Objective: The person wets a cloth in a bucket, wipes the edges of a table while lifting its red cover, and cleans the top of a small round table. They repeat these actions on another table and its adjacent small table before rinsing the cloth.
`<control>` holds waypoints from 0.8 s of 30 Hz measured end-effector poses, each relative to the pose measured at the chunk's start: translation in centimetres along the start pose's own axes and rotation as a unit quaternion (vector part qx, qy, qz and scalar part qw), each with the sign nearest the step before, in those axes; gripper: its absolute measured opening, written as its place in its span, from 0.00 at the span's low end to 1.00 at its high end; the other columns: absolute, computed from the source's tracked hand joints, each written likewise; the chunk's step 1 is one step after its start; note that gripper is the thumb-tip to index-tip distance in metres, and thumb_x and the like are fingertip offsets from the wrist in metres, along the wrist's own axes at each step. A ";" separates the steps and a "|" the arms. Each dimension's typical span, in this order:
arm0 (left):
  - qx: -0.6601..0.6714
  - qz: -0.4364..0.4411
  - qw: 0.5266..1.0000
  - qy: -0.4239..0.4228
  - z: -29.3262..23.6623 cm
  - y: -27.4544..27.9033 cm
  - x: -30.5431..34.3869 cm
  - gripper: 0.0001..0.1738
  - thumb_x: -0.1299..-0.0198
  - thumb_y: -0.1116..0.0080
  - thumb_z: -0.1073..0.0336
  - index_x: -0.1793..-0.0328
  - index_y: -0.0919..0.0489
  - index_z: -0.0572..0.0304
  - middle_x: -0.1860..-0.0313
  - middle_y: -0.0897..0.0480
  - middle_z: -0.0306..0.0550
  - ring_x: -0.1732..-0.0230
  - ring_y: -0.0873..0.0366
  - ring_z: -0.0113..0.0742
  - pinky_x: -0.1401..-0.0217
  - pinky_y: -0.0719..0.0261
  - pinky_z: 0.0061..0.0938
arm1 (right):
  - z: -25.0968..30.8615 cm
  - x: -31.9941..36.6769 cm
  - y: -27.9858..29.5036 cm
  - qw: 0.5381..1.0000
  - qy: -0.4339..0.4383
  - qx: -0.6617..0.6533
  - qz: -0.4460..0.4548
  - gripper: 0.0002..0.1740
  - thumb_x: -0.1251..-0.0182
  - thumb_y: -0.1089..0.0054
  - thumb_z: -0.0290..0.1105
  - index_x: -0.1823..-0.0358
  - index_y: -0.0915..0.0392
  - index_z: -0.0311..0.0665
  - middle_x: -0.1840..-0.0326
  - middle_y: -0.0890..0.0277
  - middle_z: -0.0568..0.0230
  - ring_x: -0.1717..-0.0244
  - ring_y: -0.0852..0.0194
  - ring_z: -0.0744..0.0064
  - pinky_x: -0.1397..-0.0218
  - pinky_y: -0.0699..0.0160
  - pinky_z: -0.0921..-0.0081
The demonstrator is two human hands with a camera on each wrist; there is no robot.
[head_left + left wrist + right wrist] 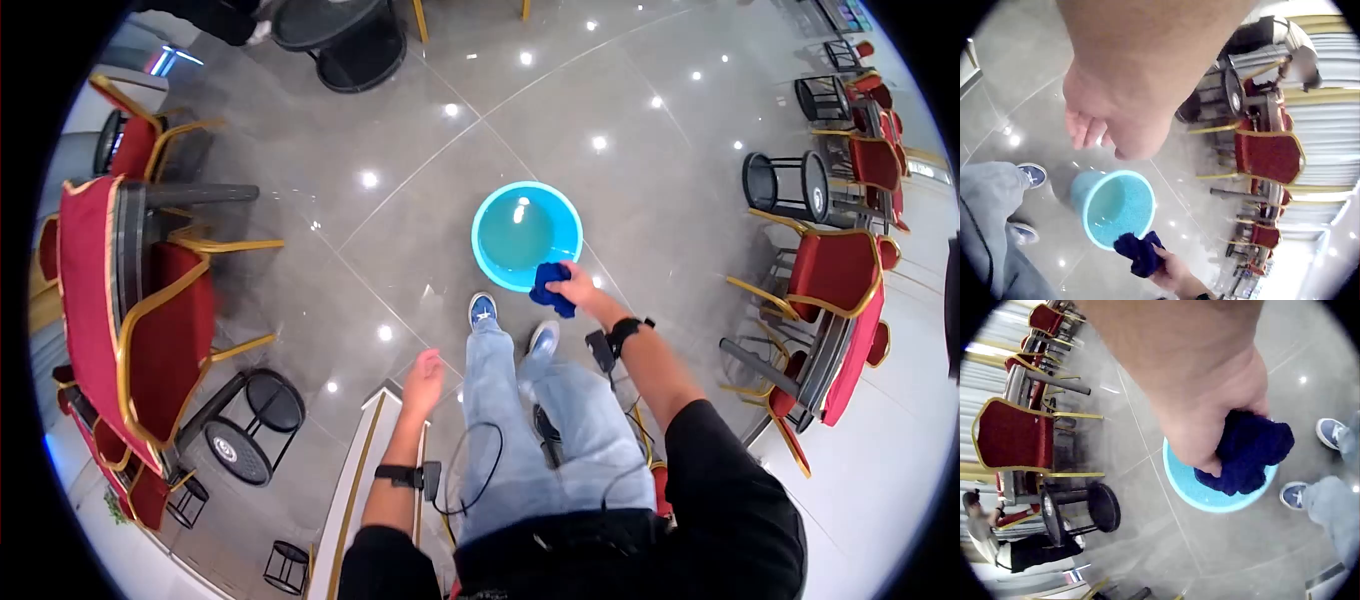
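Note:
A light blue bucket (526, 235) with water in it stands on the grey tiled floor just ahead of my feet. My right hand (573, 288) grips a bunched dark blue cloth (551, 287) over the bucket's near rim; the right wrist view shows the cloth (1247, 450) wadded in my fingers above the bucket (1192, 486). My left hand (424, 378) hangs loose at my side, fingers relaxed and holding nothing. In the left wrist view that hand (1094, 125) hovers above the bucket (1114, 207), with the cloth (1140, 252) in the other hand beyond it.
Red chairs with gold frames (140, 300) are stacked on the left, with black round stools (255, 425) beside them. More red chairs (835, 300) and black stools (785, 185) stand at right. A white gold-trimmed panel (355, 480) lies by my left leg. Glossy floor spreads beyond the bucket.

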State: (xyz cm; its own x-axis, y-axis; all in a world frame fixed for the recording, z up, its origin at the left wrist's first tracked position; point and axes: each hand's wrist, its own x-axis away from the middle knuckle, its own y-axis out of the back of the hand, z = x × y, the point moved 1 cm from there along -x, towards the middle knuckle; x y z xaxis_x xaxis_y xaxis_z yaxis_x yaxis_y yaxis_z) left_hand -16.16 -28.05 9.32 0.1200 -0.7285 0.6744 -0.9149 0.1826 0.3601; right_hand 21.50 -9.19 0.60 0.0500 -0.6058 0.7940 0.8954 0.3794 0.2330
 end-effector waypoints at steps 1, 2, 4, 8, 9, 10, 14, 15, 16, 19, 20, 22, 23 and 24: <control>0.022 -0.006 0.999 0.032 2.4 0.4 -1.6 0.19 0.27 0.42 0.66 0.33 0.23 0.59 0.46 0.13 0.51 0.48 0.14 0.40 0.43 0.18 0.32 | 0.8 -3.5 0.5 0.996 -0.018 0.088 -0.002 0.40 0.44 0.20 0.35 0.28 0.26 0.35 0.36 0.17 0.49 0.36 0.18 0.55 0.30 0.21 0.62; 0.046 -0.015 0.997 0.065 4.4 0.1 -3.1 0.18 0.28 0.43 0.68 0.34 0.22 0.59 0.48 0.13 0.48 0.49 0.14 0.38 0.44 0.18 0.30 | 1.5 -7.2 1.1 0.988 -0.003 0.149 0.043 0.43 0.44 0.20 0.39 0.27 0.27 0.37 0.35 0.18 0.46 0.34 0.18 0.52 0.30 0.22 0.63; 0.102 -0.025 0.990 0.097 6.7 -0.4 -5.4 0.18 0.28 0.46 0.72 0.34 0.22 0.57 0.50 0.15 0.44 0.50 0.18 0.32 0.43 0.20 0.27 | 0.6 -15.1 1.3 0.960 0.046 0.267 0.074 0.41 0.45 0.21 0.42 0.28 0.25 0.43 0.36 0.18 0.45 0.34 0.19 0.48 0.29 0.22 0.61; 0.097 -0.035 0.983 0.149 7.7 -2.8 -8.7 0.19 0.29 0.49 0.77 0.34 0.22 0.56 0.51 0.16 0.40 0.51 0.20 0.26 0.45 0.21 0.23 | -0.5 -25.9 -0.1 0.914 0.041 0.386 0.118 0.37 0.46 0.24 0.43 0.33 0.22 0.46 0.37 0.17 0.46 0.36 0.19 0.43 0.31 0.20 0.58; 0.107 -0.042 0.982 0.150 7.8 -3.9 -9.8 0.19 0.30 0.48 0.77 0.34 0.22 0.57 0.52 0.16 0.41 0.52 0.19 0.28 0.46 0.20 0.24 | -3.5 -29.1 -0.6 0.898 0.112 0.413 0.101 0.38 0.47 0.25 0.44 0.32 0.23 0.47 0.39 0.17 0.44 0.37 0.19 0.42 0.32 0.20 0.55; 0.117 -0.049 0.980 0.152 7.7 -5.2 -10.3 0.19 0.31 0.47 0.77 0.35 0.22 0.57 0.52 0.15 0.43 0.52 0.17 0.30 0.48 0.19 0.25 | -2.5 -28.4 -1.9 0.883 0.089 0.457 0.058 0.38 0.47 0.24 0.44 0.32 0.23 0.47 0.39 0.18 0.43 0.36 0.20 0.41 0.31 0.21 0.54; 0.161 -0.064 0.976 0.133 6.5 -12.0 -12.6 0.19 0.32 0.44 0.77 0.36 0.21 0.58 0.50 0.13 0.45 0.52 0.15 0.33 0.50 0.16 0.27 | -7.7 -29.2 -6.6 0.730 0.192 0.656 -0.009 0.34 0.44 0.26 0.45 0.33 0.21 0.54 0.26 0.31 0.46 0.25 0.33 0.42 0.27 0.28 0.43; 0.171 -0.044 0.977 0.122 5.2 -13.1 -13.5 0.19 0.31 0.43 0.76 0.36 0.21 0.59 0.50 0.13 0.46 0.52 0.15 0.34 0.50 0.16 0.28 | -7.9 -29.6 -6.4 0.707 0.189 0.680 0.038 0.31 0.40 0.30 0.44 0.32 0.22 0.55 0.24 0.34 0.48 0.24 0.35 0.43 0.26 0.30 0.42; 0.181 -0.023 0.977 0.111 3.4 -14.0 -14.3 0.18 0.31 0.43 0.76 0.36 0.21 0.59 0.49 0.13 0.47 0.52 0.14 0.34 0.50 0.16 0.29 | -7.9 -30.0 -6.3 0.683 0.188 0.701 0.086 0.29 0.35 0.33 0.43 0.31 0.23 0.56 0.23 0.36 0.49 0.22 0.37 0.43 0.24 0.32 0.41; 0.213 0.020 0.973 0.082 0.0 -16.7 -15.8 0.18 0.30 0.42 0.74 0.36 0.21 0.61 0.48 0.13 0.48 0.51 0.14 0.36 0.49 0.15 0.31 | -9.0 -32.7 -4.4 0.697 0.134 0.684 0.167 0.25 0.27 0.43 0.41 0.29 0.24 0.58 0.21 0.38 0.50 0.21 0.38 0.41 0.22 0.36 0.40; 0.221 0.034 0.972 0.072 -0.8 -17.4 -16.0 0.17 0.30 0.42 0.74 0.36 0.22 0.61 0.48 0.12 0.48 0.50 0.13 0.36 0.48 0.15 0.31 | -9.6 -32.9 -4.3 0.775 0.097 0.621 0.065 0.26 0.29 0.38 0.40 0.30 0.24 0.54 0.24 0.32 0.50 0.22 0.37 0.41 0.21 0.36 0.44; 0.294 0.058 0.951 0.082 -0.2 -19.8 -17.3 0.18 0.27 0.41 0.68 0.34 0.22 0.61 0.45 0.13 0.50 0.47 0.14 0.38 0.43 0.16 0.33 | -9.7 -32.3 -3.7 0.856 0.086 0.509 0.030 0.25 0.31 0.34 0.38 0.32 0.24 0.50 0.28 0.27 0.50 0.25 0.32 0.42 0.23 0.32 0.48; 0.330 0.072 0.937 0.085 0.2 -21.0 -17.8 0.18 0.26 0.41 0.66 0.33 0.22 0.61 0.44 0.14 0.51 0.45 0.14 0.39 0.40 0.17 0.34 | -9.6 -31.7 -3.0 0.890 0.078 0.449 0.012 0.25 0.32 0.32 0.37 0.33 0.23 0.48 0.30 0.24 0.49 0.27 0.29 0.42 0.24 0.31 0.49; 0.394 0.094 0.905 0.127 0.1 -21.4 -18.5 0.23 0.25 0.41 0.59 0.29 0.25 0.61 0.40 0.16 0.53 0.41 0.16 0.41 0.36 0.19 0.36 | -9.0 -31.5 -2.2 0.925 0.071 0.364 0.082 0.26 0.36 0.27 0.33 0.37 0.25 0.43 0.38 0.19 0.50 0.34 0.22 0.48 0.28 0.25 0.58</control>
State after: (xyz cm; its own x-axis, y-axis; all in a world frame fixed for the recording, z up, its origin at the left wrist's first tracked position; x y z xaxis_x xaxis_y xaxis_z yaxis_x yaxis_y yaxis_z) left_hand 1.15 -18.51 -10.89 -0.0734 -0.5395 0.8388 -0.9072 -0.3132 -0.2808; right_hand 21.96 2.78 -29.99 0.2620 -0.5645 0.7827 0.3386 0.8133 0.4732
